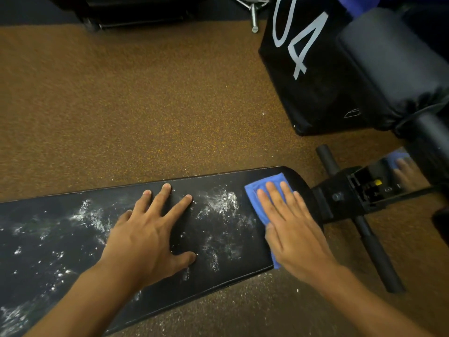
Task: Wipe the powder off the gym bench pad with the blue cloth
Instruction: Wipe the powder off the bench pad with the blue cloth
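- Left hand (148, 237) flat on the bench pad (60, 242), palm down, fingers spread wide, gripping nothing.
- Right hand (291, 227) pressed flat on the blue cloth (255, 193), fingers straight and close together, palm down; no curl or pinch around the fabric, only downward pressure.
- Blue cloth folded, lying at the right end of the pad, close to its rounded tip; edges showing above the fingertips, along the hand's left side, and as a small corner at the pad's near edge.
- White powder (223, 200) smeared in patches between the 2 hands, more to the left of the left hand and at the pad's lower left corner.
- Loose specks scattered on the brown speckled floor (121, 105) along the pad's near edge.
- Black metal frame (340, 198) with a crossbar joined at the pad's right end.
- Black box (311, 76) with white numerals standing on the floor beyond, well apart from the pad.
- Padded roller (388, 69) at upper right, beside the box.
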### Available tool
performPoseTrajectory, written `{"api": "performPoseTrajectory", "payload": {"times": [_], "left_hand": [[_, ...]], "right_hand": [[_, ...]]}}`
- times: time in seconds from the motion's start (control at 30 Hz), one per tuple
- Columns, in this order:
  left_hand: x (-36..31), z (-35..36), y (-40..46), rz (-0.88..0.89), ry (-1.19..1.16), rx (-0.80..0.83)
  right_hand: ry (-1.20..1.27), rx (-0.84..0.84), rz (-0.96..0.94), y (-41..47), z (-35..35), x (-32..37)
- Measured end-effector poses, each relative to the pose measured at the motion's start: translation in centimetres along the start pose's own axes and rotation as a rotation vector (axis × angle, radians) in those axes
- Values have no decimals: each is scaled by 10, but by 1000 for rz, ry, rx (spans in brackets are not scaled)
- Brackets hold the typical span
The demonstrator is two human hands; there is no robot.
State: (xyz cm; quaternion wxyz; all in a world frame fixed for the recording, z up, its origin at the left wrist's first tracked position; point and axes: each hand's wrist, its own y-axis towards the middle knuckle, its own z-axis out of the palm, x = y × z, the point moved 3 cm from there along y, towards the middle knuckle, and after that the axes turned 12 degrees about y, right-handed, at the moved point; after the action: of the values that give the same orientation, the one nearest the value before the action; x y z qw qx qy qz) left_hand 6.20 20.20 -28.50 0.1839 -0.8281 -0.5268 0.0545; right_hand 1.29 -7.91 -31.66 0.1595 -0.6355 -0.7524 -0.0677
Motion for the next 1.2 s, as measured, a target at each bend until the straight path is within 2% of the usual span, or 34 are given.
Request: {"api": "performPoseTrajectory", "payload": {"times": [0.13, 0.2, 0.27, 0.37, 0.43, 0.57, 0.67, 0.8, 0.87, 1.03, 1.1, 1.2], "left_hand": [[0, -2, 1, 0, 5, 1], [-1, 1, -1, 3, -12, -13], [0, 1, -3, 0, -47, -42], [4, -1, -9, -4, -71, -78], [12, -1, -12, -7, -58, -72], [31, 5, -17, -49, -49, -29], [34, 11, -17, -53, -35, 28], [31, 10, -16, -60, -31, 39], [32, 9, -17, -62, -34, 37], [33, 12, -16, -49, -22, 32], [33, 12, -16, -46, -39, 24], [33, 13, -16, -45, -21, 41]], "right_hand": [[-2, -128, 221, 57, -7, -5], [13, -122, 182, 75, -1, 19], [8, -73, 63, 63, 8, 36], [6, -12, -31, 30, 5, 28], [-12, -14, -24, 29, 3, 12], [5, -106, 150, 75, 1, 18], [17, -87, 67, 81, 7, 41], [21, 17, -80, 33, 8, 36], [13, 10, -69, 28, 3, 22], [-20, -100, 134, 75, 5, 28], [-23, -97, 108, 71, 8, 36], [-9, -9, -23, 36, 9, 32]]}}
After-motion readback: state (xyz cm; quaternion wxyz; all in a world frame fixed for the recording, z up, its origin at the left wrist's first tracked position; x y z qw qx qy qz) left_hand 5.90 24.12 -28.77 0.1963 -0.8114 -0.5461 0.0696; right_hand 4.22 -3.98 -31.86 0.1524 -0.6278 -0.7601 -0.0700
